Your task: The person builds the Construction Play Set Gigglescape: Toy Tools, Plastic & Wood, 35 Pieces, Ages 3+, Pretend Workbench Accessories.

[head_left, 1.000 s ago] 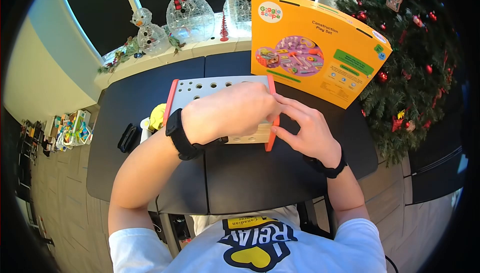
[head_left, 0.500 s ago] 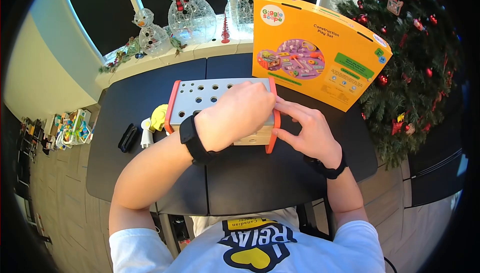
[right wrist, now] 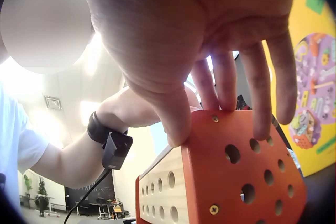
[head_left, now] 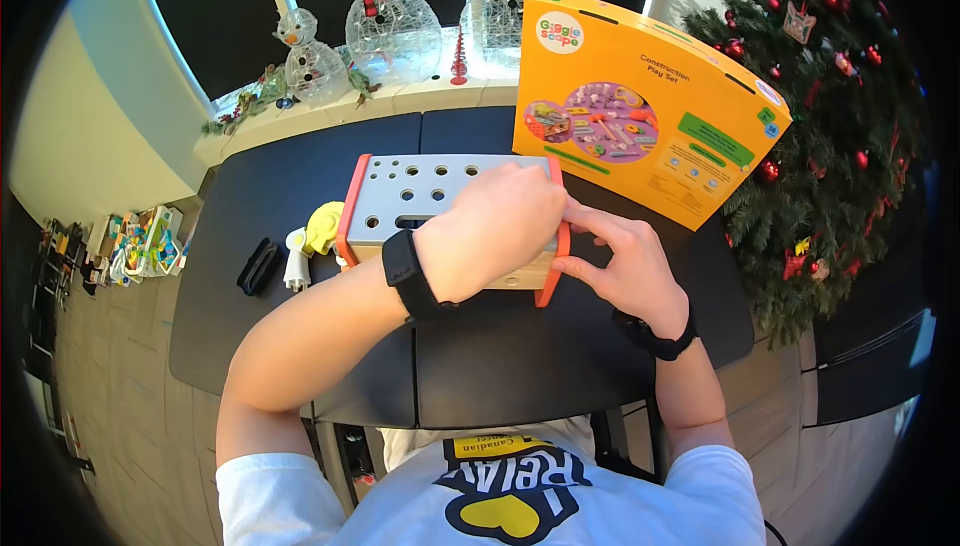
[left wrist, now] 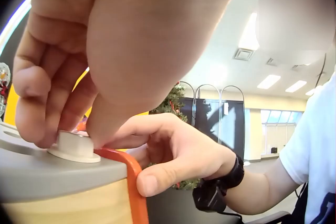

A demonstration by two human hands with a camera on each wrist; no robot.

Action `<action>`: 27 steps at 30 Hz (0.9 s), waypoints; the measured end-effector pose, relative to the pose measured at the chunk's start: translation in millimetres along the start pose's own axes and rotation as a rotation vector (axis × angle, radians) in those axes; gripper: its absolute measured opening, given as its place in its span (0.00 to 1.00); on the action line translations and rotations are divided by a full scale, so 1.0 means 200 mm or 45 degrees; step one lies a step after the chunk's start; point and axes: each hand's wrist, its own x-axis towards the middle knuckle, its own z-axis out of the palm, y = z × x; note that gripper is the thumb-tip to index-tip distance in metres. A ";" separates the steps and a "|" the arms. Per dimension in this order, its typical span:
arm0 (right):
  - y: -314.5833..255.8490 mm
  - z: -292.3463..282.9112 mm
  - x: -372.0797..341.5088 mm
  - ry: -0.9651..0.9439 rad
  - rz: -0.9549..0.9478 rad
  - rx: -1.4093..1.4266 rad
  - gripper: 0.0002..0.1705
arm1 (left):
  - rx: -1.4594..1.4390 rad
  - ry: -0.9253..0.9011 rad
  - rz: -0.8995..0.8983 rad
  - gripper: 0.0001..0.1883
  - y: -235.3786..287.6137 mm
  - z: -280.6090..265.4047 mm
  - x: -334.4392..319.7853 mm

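Observation:
A toy workbench with a grey, holed top and orange-red side panels stands in front of me. My left hand reaches over its right end. In the left wrist view, its thumb and fingers pinch a white block-shaped knob, whose round flange sits at the grey top. My right hand is at the right side panel. Its thumb touches the panel's front top corner, and the other fingers extend over the top edge and along the outer face. From the head view, the left hand hides the knob.
A yellow play-set box stands behind the workbench to the right. At its left lie a yellow rounded piece, a white piece and a black case on the dark table. A decorated tree is beyond at the right.
The left wrist has swung to the right and turned a little, uncovering more of the grey top. The right hand keeps its place at the side panel. The head view has shifted slightly.

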 end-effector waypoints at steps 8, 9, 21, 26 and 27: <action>-0.01 0.00 0.00 0.007 -0.011 -0.051 0.31 | -0.110 -0.052 0.126 0.04 -0.01 -0.01 -0.01; -0.01 0.00 0.00 0.012 -0.013 -0.066 0.31 | -0.120 -0.014 0.133 0.05 -0.02 0.00 -0.01; 0.02 -0.03 0.01 0.019 -0.441 -0.594 0.35 | -0.378 0.062 -0.036 0.11 -0.25 -0.13 -0.24; 0.02 -0.01 -0.03 0.032 -0.452 -0.514 0.39 | -0.288 0.279 -0.169 0.08 -0.43 -0.16 -0.49; 0.02 0.00 -0.05 0.031 -0.414 -0.485 0.40 | -0.207 0.339 -0.168 0.07 -0.45 -0.17 -0.54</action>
